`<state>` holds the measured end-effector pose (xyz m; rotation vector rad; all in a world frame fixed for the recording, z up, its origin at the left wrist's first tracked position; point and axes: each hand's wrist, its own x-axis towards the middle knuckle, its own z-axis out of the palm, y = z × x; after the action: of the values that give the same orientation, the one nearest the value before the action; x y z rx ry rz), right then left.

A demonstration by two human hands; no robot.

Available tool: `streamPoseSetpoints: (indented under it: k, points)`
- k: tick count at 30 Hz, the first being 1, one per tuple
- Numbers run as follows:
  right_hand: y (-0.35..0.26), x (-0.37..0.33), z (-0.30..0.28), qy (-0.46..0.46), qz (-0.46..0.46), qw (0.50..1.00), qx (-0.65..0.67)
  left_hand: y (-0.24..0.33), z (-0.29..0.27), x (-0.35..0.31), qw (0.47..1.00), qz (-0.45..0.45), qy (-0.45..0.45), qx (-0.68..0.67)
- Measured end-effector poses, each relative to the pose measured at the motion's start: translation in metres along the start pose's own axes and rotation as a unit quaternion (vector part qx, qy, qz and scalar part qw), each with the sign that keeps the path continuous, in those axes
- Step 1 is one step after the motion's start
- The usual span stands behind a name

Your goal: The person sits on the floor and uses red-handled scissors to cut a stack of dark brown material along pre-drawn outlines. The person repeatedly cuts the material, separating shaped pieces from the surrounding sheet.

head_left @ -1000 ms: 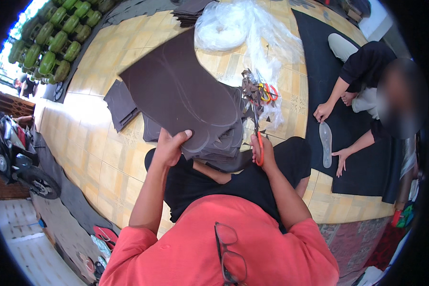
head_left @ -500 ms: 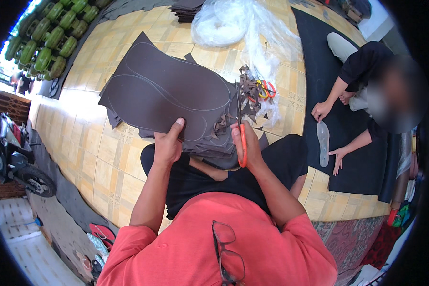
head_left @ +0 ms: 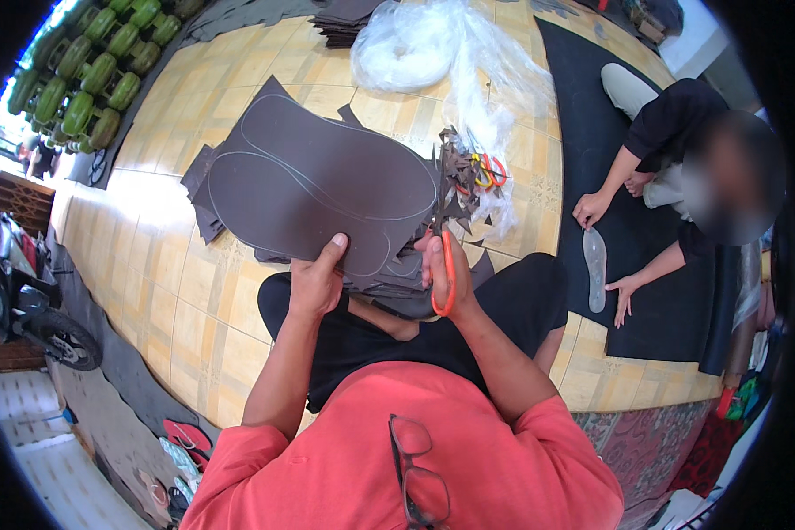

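My left hand (head_left: pixel 318 278) pinches the near edge of a dark brown sheet (head_left: pixel 278 203), thumb on top. Pale curved outlines of soles are drawn on the sheet. In my right hand (head_left: pixel 450 276) is a pair of scissors (head_left: pixel 449 283) with orange handles, blades pointing away from me along the sheet's right edge. Whether the blades touch the sheet, I cannot tell. Beneath lies a stack of dark pieces (head_left: pixel 375 291), partly hidden by the sheet. Small cut scraps (head_left: pixel 459 172) are heaped just beyond the blades.
More scissors (head_left: pixel 486 172) lie by the scraps, near crumpled clear plastic (head_left: pixel 406 49). To the right, a co-worker's hands (head_left: pixel 623 291) hold a clear sole-shaped template (head_left: pixel 595 269) on a black sheet (head_left: pixel 583 132). A motorcycle (head_left: pixel 26 291) and green gas cylinders (head_left: pixel 79 106) stand at left.
The brown sheet has turned slightly and shifted right and nearer, uncovering pieces at its left. My right hand and the scissors have shifted a little nearer to me.
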<state>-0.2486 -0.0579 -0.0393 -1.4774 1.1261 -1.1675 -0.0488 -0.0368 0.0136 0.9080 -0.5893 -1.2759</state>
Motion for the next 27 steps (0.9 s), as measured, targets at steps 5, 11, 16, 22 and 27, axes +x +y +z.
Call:
streamPoseSetpoints:
  k: [5, 11, 16, 22, 27]
  points:
    - [-0.018, 0.000, -0.014, -0.060, 0.025, 0.998, -0.017, 0.013, -0.016, 0.006, 0.999, 0.035, -0.003, 0.041]
    - [-0.026, -0.015, -0.028, -0.080, 0.169, 0.982, 0.023, 0.033, -0.030, 0.019, 0.995, 0.040, 0.044, 0.078]
    - [-0.010, -0.012, -0.025, -0.032, 0.137, 0.990, 0.026, 0.043, -0.049, 0.011, 0.985, -0.054, -0.007, 0.164]
    - [-0.001, 0.008, -0.027, -0.027, 0.043, 0.995, -0.088, 0.044, -0.039, -0.014, 0.962, -0.165, -0.056, 0.209]
    - [-0.030, 0.014, -0.022, -0.010, 0.029, 0.996, -0.087, 0.038, -0.038, -0.021, 0.958, -0.194, -0.053, 0.207]
